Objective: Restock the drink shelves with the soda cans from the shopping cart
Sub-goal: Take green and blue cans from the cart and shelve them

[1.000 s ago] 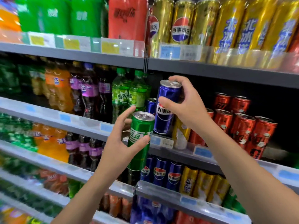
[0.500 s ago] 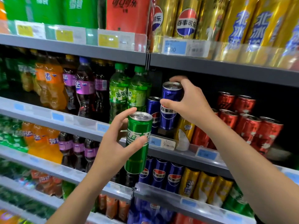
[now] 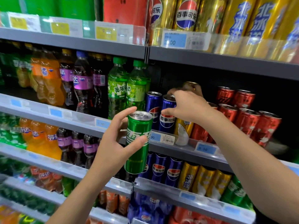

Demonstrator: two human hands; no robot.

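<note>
Blue cola can stands on the shelf rail beside its twin, the right hand gripping its top, nearly placed, while the left hand holds the green can just before that rail, unshelved.

Grey store shelves in tiers, dark back panel behind; clear rail strips with blue price tags; even bright light.
</note>
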